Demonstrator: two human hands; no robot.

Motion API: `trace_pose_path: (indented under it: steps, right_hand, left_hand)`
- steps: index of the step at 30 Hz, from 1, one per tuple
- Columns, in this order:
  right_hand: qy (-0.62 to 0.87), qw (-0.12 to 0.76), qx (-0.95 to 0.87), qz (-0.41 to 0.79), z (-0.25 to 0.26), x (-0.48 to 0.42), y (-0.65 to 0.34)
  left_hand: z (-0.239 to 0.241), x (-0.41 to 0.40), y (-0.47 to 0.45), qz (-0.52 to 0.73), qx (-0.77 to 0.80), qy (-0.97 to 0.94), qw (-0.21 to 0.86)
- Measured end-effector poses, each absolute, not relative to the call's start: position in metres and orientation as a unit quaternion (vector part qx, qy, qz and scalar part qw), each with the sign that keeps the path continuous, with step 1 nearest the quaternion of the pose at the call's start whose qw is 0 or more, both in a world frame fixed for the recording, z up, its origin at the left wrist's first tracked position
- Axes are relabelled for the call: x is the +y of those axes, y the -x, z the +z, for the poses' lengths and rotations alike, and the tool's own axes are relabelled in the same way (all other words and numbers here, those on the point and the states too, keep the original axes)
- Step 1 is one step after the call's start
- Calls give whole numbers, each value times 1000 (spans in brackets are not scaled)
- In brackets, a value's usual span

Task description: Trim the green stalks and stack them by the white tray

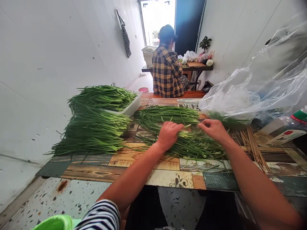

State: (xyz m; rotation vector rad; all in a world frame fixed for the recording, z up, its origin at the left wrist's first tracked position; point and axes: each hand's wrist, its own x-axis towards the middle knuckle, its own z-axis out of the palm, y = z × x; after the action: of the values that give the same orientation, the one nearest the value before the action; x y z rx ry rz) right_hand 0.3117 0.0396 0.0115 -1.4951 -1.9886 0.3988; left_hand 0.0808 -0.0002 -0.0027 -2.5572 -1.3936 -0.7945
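My left hand [169, 132] is closed around garlic chives, and a pale stalk end pokes out past its thumb. Just to its right, my right hand [213, 129] has thumb and fingers pinched together; whatever lies between them is too small to make out. Behind both hands lies a neat bundle of chives [177, 112], stalk ends pointing right. Looser, tangled chives [199, 147] spread over the table below and between the hands. At the left, a large pile of chives [100, 127] rests on the table, with more heaped in a white tray [133, 107].
A clear plastic bag [230, 99], bamboo skewers [254, 147] and a large bottle [285, 131] crowd the patterned table's [96, 171] right side. A person in a plaid shirt [166, 72] sits beyond. A green bin [55, 222] stands on the floor at lower left.
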Motion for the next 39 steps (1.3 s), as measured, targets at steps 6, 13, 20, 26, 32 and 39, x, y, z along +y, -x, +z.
trace_pose_path:
  steps: [6,13,20,26,32,39]
  right_hand:
    - [479,351,-788,164,29,17,-284]
    - [458,367,-766,263,-1,28,-283]
    - [555,367,-720,199,22,29,-302]
    - [377,371,-843,99,14,23,-284]
    - [352,331,-864,138,3,25,-285]
    - [404,312,-813,282,20,15,-281]
  left_hand:
    - [-2,0,-80,-242,-459,853,61]
    - [-6,1,-79,-267,-444,854,36]
    - [-6,3,-78,-258,-456,851,37]
    - [-6,3,-76,-259,-445,855,52]
    - [-6,3,-71,-271,-429,858,78]
    - [-5,1,-68,-322,-402,850,108]
